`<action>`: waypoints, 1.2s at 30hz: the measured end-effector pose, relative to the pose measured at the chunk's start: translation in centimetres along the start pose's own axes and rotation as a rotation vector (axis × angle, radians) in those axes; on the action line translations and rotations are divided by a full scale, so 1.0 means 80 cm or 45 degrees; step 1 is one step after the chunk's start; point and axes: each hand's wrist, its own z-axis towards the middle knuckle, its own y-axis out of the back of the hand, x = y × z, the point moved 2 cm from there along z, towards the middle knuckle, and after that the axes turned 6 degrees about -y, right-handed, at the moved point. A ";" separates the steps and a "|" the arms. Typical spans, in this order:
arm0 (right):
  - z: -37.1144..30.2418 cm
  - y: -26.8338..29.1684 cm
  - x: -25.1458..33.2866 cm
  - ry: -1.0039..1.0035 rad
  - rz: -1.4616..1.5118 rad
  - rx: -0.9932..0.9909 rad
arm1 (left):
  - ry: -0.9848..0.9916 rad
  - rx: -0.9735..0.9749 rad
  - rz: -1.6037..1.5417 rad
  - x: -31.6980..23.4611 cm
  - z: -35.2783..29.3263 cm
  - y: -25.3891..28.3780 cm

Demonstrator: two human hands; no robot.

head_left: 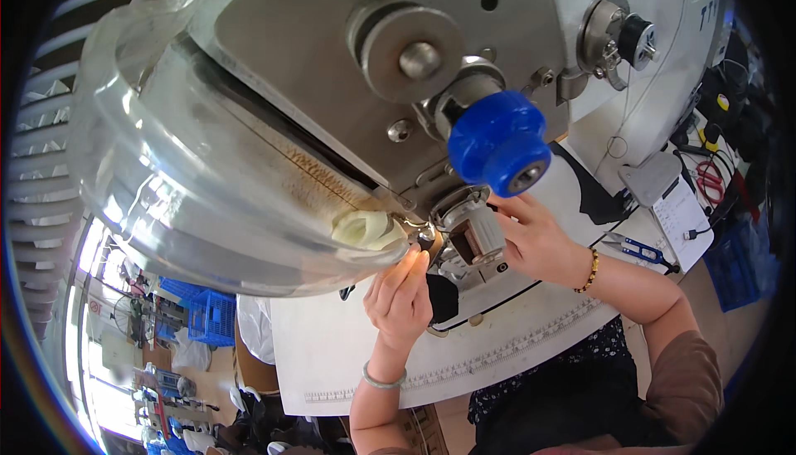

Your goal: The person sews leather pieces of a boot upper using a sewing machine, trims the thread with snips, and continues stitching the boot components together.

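Note:
A sewing machine [398, 136] with a metal head plate and a blue knob [500, 144] fills the upper middle. My left hand [402, 296] is closed, thumb and fingertips pinched together beside the lit needle area, just left of a metal roller [477, 235]. What is between those fingertips is too small to make out. My right hand [543, 243] reaches in behind the roller and knob from the right, its fingertips mostly hidden. Below the left fingertips, a black piece of material [444, 299] shows beside the machine parts.
The white table [332, 364] has a printed ruler scale along its near edge. At right lie another black piece [589, 194], blue-handled thread snips [643, 249], a written sheet [684, 227] and red-handled scissors [710, 180]. A clear curved cover [207, 206] overhangs the left. Blue crates [211, 318] stand beyond.

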 end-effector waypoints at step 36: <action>0.030 -0.036 -0.044 -0.797 0.995 0.221 | 0.298 0.350 0.329 -0.045 0.017 0.007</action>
